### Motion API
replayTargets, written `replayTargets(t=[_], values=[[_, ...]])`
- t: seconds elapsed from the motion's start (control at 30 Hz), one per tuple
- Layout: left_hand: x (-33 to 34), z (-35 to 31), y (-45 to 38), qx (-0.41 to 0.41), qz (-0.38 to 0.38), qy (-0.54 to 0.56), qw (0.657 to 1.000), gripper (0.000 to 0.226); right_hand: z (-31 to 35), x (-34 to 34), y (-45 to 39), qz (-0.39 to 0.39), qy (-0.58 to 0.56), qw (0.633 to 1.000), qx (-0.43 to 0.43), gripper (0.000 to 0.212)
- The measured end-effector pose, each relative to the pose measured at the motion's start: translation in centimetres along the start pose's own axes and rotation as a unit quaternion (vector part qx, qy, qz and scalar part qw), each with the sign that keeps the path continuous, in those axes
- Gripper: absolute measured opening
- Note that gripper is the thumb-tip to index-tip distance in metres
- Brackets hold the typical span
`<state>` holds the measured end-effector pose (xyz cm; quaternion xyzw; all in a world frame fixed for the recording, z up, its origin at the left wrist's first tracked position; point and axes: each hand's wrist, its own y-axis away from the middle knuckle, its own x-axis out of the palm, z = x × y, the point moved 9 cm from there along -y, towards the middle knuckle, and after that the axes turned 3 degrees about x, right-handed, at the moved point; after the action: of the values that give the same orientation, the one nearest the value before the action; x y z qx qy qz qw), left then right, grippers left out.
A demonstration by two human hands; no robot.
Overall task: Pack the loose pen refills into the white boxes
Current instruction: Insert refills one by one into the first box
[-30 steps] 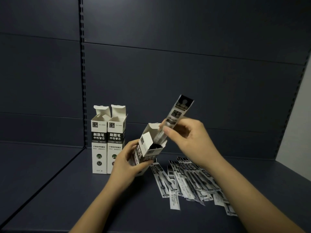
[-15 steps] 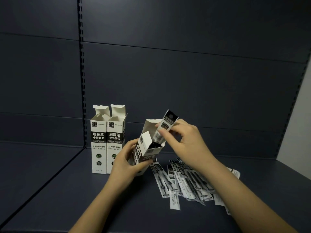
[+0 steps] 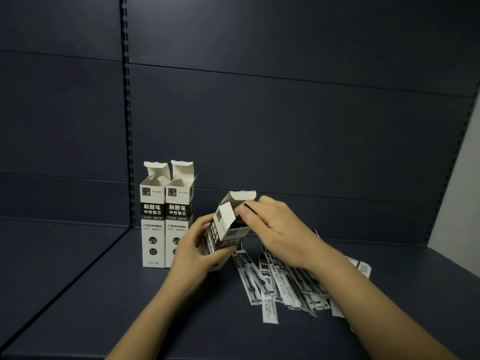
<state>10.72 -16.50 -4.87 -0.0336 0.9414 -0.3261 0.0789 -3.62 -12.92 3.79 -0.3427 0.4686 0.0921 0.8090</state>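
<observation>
My left hand (image 3: 192,253) grips a white pen-refill box (image 3: 227,233), tilted to the right with its top flaps open. My right hand (image 3: 280,229) is at the box mouth. Its thumb and forefinger pinch the dark end of a packaged pen refill (image 3: 250,206), which is almost wholly inside the box. The loose refills (image 3: 285,284), in white and black sleeves, lie in a fanned pile on the shelf under my right forearm. Part of the pile is hidden by that arm.
Two more white boxes (image 3: 153,219) (image 3: 179,219) stand upright side by side with open flaps, left of the held box. All rest on a dark blue shelf (image 3: 104,307) with a back panel and a slotted upright (image 3: 127,126). A pale wall (image 3: 462,193) is at the right.
My right hand has pushed the refill down into the tilted box; a second ago it stuck out far above the opening. The left hand has kept the box still.
</observation>
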Motion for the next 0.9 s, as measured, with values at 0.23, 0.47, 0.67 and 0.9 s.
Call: replayTargets(t=[0.23,0.47,0.67,0.9], values=[[0.1,-0.2,0.0,0.0,0.002,0.007,1.0,0.063,-0.1,0.9,-0.6,0.017,0.019,1.0,-0.011,0.041],[0.2,-0.5,0.1,0.001,0.003,0.016,1.0,0.063,-0.3,0.1,-1.1,-0.048,-0.06,0.997,-0.016,0.029],[0.2,-0.6,0.1,0.007,0.004,0.014,1.0,0.063,-0.3,0.7,-1.1,-0.033,-0.048,0.998,-0.027,0.044],[0.1,-0.5,0.0,0.017,-0.004,0.023,1.0,0.063,-0.2,1.9,-0.8,0.045,0.06,0.997,0.003,0.084]])
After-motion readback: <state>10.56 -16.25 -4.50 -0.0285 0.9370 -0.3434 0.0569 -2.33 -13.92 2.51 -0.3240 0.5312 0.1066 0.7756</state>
